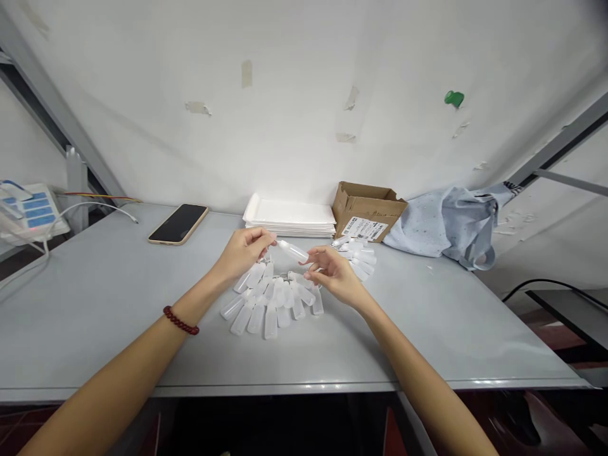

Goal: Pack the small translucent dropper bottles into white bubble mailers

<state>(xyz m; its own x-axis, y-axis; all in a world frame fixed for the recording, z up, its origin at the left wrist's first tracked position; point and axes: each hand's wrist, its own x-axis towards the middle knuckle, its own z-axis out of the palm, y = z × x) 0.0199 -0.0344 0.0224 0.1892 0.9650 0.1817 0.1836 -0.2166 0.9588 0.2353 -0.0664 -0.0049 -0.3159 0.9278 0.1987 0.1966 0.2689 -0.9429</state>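
A small translucent plastic bottle [293, 251] is held at a tilt above the table, its white narrow end up to the left. My left hand [247, 249] pinches that narrow end between thumb and fingers. At the wider lower end, my right hand [335, 273] has its curled fingertips on the bottle. Beneath both hands, several similar bottles [270, 320] lie fanned out in a ring, seemingly strung together at their narrow ends. Behind my right hand is a second bunch of such bottles [363, 256], partly hidden by it.
A stack of white padded envelopes [289, 218] and an open cardboard box [363, 212] stand against the wall. To their right lies a light blue cloth bag [434, 221]. A phone [179, 223] and a white cable [95, 204] are on the left of the grey table [118, 266].
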